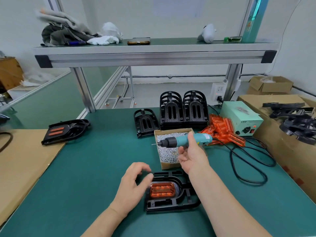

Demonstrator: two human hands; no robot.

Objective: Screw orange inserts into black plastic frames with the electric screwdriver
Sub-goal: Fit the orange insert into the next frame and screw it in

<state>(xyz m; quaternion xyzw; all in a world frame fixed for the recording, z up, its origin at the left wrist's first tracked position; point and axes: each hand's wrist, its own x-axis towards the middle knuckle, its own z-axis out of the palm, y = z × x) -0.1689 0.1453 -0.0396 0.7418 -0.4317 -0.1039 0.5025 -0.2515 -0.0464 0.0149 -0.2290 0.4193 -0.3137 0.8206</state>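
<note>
— Where do things stand?
— The orange insert (162, 189) sits in the black frame (172, 205) on the desk (102, 159). Your right hand (193, 153) has its fingers clamped on the screwdriver (184, 140). Your left hand (135, 183) curls at the frame's corner, and I can't tell whether it grips.
— The risk?
— If the frame is unheld, it may twist and the insert may shift.

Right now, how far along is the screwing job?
Looks done: one fitted frame, set aside at left. In hand: right hand holds the electric screwdriver above the screw box; left hand by the near frame, its orange insert seated. Left: stacked empty frames, loose orange inserts.
</note>
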